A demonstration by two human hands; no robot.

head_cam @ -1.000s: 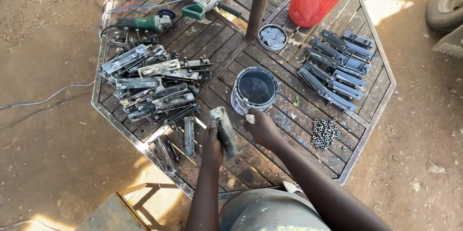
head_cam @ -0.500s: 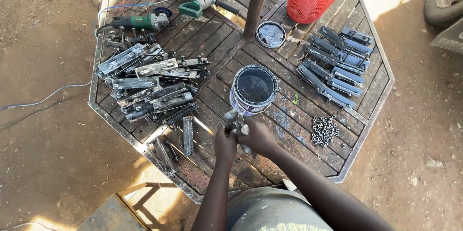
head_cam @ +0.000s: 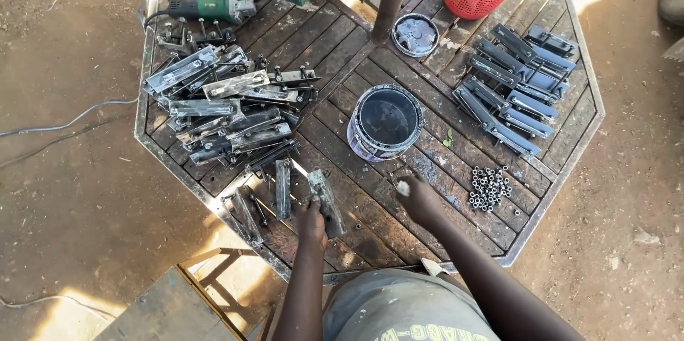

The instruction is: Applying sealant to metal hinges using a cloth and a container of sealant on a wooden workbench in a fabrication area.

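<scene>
On slatted table: L hand grips flat metal bracket; R hand pinches small brush, near paint can.

1 head-worn camera is looking almost straight down from above the person's torso, taking in the whole octagonal slatted table and the dirt ground around it. It is sitting fairly high, the forearms entering from the bottom edge. No other view is sharing the scene.
</scene>
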